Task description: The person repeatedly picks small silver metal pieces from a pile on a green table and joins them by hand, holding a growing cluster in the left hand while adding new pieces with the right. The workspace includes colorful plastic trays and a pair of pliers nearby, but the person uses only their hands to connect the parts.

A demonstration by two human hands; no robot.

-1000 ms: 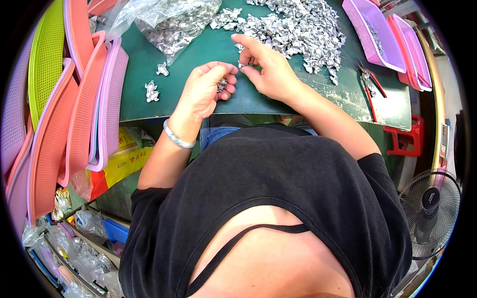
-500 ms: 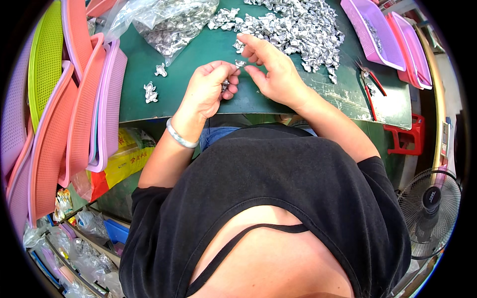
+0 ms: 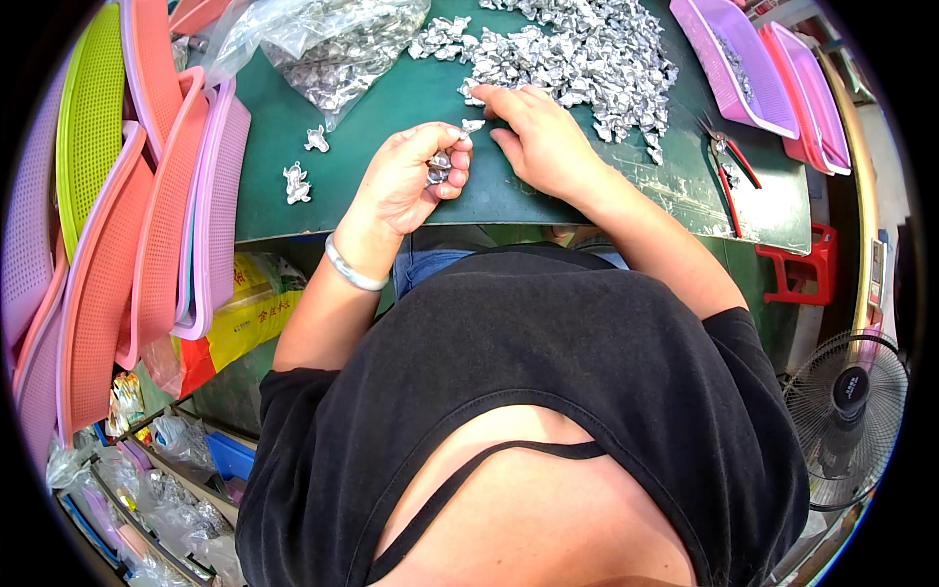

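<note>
My left hand (image 3: 399, 176) is curled closed around small silver metal castings (image 3: 439, 168). Its thumb and forefinger pinch one more silver casting (image 3: 472, 126), which sticks out past the fingertips. To the right, my right hand (image 3: 548, 142) has its thumb apart from its fingers, and nothing shows between them. Its forefinger tip reaches the near left edge of a large pile of silver castings (image 3: 587, 59). Two single castings lie left of my hands, an upper small one (image 3: 316, 139) and a lower figure-shaped one (image 3: 296, 183).
A clear plastic bag (image 3: 337, 59) full of castings lies on the green table (image 3: 274, 210). Stacked perforated baskets (image 3: 103, 284) crowd the left side. Red-handled pliers (image 3: 729, 176) lie at right, near a purple basket (image 3: 729, 64). A fan (image 3: 849, 391) and red stool (image 3: 807, 266) stand lower right.
My right hand's fingers have dropped from a raised, spread pose toward the pile's edge. My left fingers have loosened slightly, showing more of the castings inside.
</note>
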